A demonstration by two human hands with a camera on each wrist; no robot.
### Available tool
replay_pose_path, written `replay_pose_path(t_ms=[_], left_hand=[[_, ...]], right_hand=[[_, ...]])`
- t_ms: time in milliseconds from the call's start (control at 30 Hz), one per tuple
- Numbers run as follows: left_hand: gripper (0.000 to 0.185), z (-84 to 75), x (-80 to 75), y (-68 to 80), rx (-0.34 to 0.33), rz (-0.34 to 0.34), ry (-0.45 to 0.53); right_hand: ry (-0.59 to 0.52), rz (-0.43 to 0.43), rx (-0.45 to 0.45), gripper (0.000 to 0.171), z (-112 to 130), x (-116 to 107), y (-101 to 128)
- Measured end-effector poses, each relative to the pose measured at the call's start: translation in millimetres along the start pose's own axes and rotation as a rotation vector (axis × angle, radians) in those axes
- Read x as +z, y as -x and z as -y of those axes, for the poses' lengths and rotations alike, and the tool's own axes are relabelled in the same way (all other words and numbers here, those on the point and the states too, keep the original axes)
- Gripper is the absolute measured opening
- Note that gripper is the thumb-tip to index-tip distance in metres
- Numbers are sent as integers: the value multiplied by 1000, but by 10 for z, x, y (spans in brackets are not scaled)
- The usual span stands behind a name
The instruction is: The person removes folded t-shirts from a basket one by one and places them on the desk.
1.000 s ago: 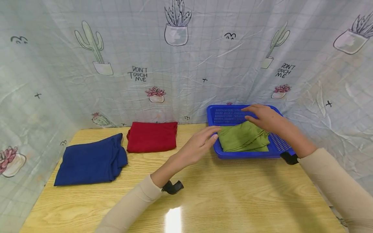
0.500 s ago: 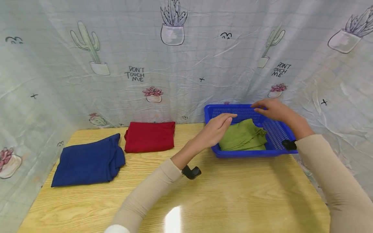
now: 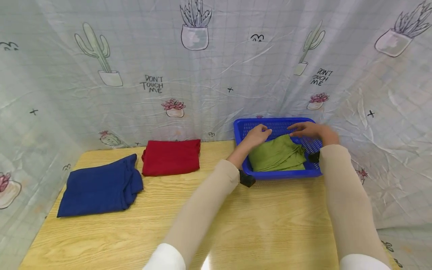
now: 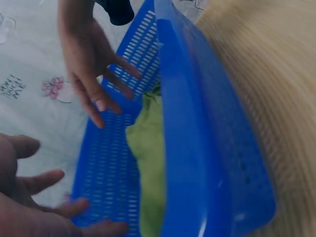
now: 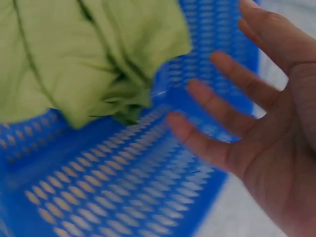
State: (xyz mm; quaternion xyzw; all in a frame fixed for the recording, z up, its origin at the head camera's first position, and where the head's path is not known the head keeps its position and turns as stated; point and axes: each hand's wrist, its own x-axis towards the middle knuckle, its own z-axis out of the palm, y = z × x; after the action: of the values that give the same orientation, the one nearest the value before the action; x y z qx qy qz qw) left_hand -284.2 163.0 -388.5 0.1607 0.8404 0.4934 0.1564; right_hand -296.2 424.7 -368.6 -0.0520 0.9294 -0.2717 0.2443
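Observation:
A folded green cloth [image 3: 276,154] lies in a blue plastic basket [image 3: 287,174] with perforated walls, at the back right of the table. Over the basket's left part is my left hand [image 3: 257,137], its fingers spread and holding nothing in the left wrist view. My right hand [image 3: 306,129] hovers over the right back part of the basket. Its fingers [image 5: 217,106] are apart and loosely bent, with a gap between them and the cloth in the right wrist view. One end of the green cloth [image 5: 89,54] is bunched toward the basket's right wall.
On the wooden table [image 3: 101,240] a folded red cloth [image 3: 171,157] lies left of the basket. Farther left is a folded blue cloth [image 3: 99,186]. A patterned curtain [image 3: 216,67] hangs right behind the table and along both sides.
My left hand has moved right and forward, from beside the basket to over it. My right hand rose to the right, then came back lower over the basket. The cloths stay put.

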Motion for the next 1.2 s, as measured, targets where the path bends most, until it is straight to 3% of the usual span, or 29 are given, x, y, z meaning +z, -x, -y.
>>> replay_pose_path(t_ms=[100,200,400,600,700,733,833,933,967,1033,1200], left_hand=[[51,46,93,-58,-95,25,53],[57,148,157,-98,-181,40,125],[67,321,248,-123,-218,75,298],[59,347,304,-161,-299,43,344],[51,408,356,-294,-332,74,304],[50,522,410,-416,-308,74,299],[46,583,449,-516,-299,75,290],[43,536,439,-480,-311,60,317],[43,422,389,-378,-343,59,319],[45,355,366,-296,-355,46,334],[50,278,322,-181,-323,33,344]], right_hand=[[-195,96,129,70,-133,113,18],[-345,135,213,78,-182,231,20],[-347,126,163,84,-182,338,-22],[-444,158,138,82,-193,376,-116],[-488,159,174,83,-232,371,-157],[-497,153,183,83,-246,370,-170],[-498,159,138,82,-275,374,-199],[-526,173,62,78,-297,393,-241],[-539,178,40,76,-300,401,-260],[-571,179,24,72,-310,421,-301],[-515,141,99,58,-322,458,-384]])
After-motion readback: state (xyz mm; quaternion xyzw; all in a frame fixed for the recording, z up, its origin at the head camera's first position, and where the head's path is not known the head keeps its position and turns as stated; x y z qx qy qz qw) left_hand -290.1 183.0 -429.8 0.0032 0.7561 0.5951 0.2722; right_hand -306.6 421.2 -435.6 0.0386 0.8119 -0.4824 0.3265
